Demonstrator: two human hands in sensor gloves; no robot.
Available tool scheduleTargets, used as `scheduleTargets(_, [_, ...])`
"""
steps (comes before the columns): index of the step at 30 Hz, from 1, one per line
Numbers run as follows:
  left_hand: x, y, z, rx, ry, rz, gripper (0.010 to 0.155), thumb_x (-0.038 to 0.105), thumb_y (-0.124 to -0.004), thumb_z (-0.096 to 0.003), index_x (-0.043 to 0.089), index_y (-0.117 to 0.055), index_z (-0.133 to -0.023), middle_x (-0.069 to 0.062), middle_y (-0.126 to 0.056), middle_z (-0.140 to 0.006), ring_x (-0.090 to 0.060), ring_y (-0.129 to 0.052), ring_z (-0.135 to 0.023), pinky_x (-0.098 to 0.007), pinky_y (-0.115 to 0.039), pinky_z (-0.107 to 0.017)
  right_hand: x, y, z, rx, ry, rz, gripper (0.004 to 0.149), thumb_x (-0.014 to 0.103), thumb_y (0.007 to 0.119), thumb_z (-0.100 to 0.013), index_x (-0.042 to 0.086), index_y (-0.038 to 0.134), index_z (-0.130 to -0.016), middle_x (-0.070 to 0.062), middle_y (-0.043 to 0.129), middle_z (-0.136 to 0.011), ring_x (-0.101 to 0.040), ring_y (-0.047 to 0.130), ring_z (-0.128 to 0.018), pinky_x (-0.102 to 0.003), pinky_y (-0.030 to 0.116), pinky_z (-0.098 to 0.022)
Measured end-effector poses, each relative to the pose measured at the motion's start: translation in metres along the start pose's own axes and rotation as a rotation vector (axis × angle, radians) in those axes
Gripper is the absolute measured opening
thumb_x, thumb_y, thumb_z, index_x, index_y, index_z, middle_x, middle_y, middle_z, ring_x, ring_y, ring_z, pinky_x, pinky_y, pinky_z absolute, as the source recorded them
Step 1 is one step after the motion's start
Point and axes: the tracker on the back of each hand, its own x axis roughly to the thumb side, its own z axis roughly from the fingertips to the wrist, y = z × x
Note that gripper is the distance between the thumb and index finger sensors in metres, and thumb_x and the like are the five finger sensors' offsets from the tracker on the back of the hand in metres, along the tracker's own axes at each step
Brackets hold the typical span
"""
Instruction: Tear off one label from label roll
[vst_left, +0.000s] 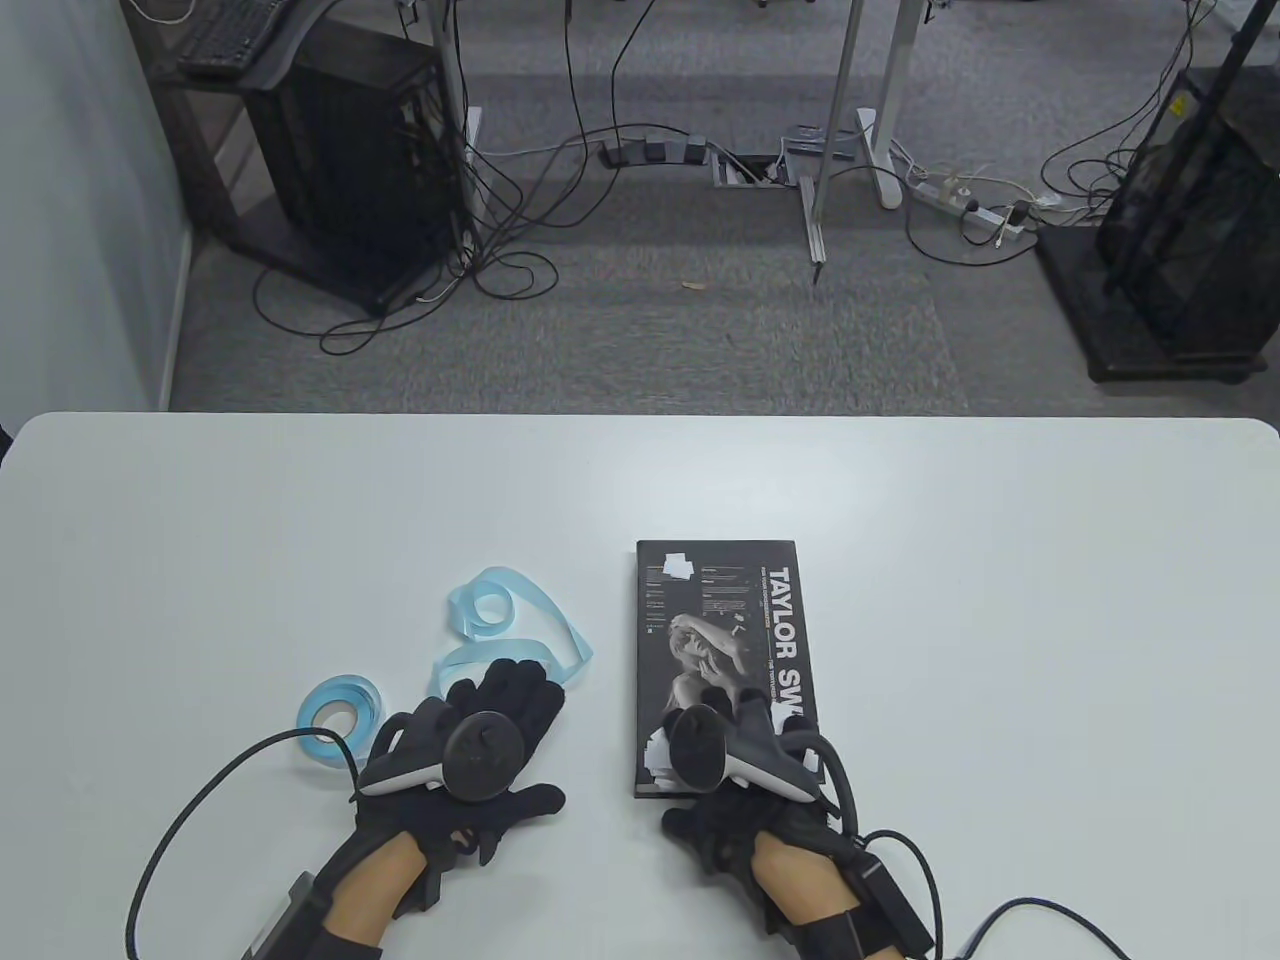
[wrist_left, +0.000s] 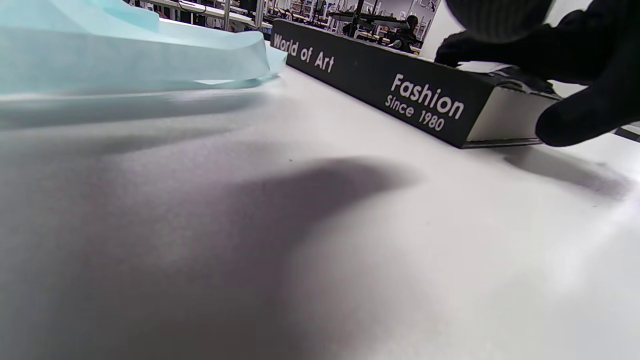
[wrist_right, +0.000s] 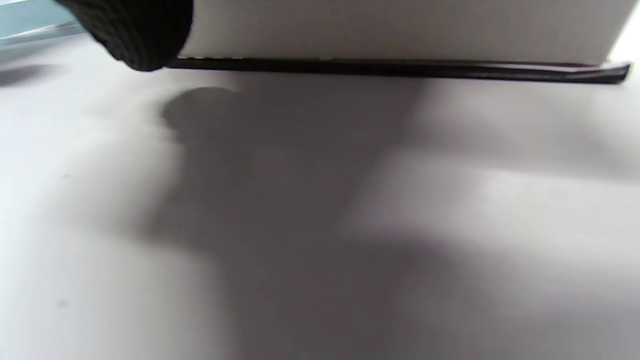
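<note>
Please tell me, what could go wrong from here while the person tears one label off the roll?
1. The loose blue strip lies curled beyond the left hand; a pull may unwind more from the roll instead of tearing.
2. The right hand rests on the book, on a white piece, perhaps a label; it may stick to the cover or glove.
3. Glove cables lie near the roll and could drag it.
</note>
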Motion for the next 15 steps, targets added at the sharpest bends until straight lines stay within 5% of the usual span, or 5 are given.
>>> scheduleTargets(15, [0.003, 0.004, 0.001, 0.023, -0.002, -0.022, 0.094, 0.065, -0.061, -0.0496, 0.02, -0.001, -0.106, -0.011, 0.005, -0.113, -0.039, -0.001, -0.107, -0.064, -0.012, -0.069, 0.054, 0.002, -0.025, -0.101, 0.0, 0.107, 0.085, 0.06, 0.074, -0.043, 0.037, 0.018, -0.102, -0.012, 0.01, -0.108, -0.05, 0.017, -0.101, -0.078, 0.027, -0.065])
